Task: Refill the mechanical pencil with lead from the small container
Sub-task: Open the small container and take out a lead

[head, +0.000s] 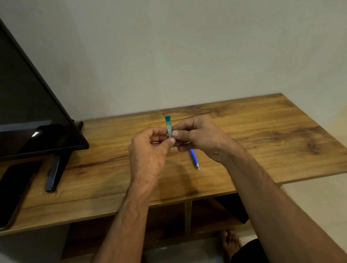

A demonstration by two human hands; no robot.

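Observation:
A slim clear lead container (pixel 169 125) with a teal cap stands upright above the wooden table (pixel 255 144). My left hand (pixel 149 153) and my right hand (pixel 203 136) both pinch its lower part between thumb and fingers. The blue mechanical pencil (pixel 194 158) slants down from under my right hand, metal tip toward me. Its upper end is hidden by my right fingers, so I cannot tell whether that hand also holds it or it lies on the table.
A black monitor (pixel 15 100) stands at the left on a dark foot (pixel 54 176). A black phone (pixel 6 200) lies flat near the table's front left edge. The wall is close behind. Open shelves sit under the tabletop.

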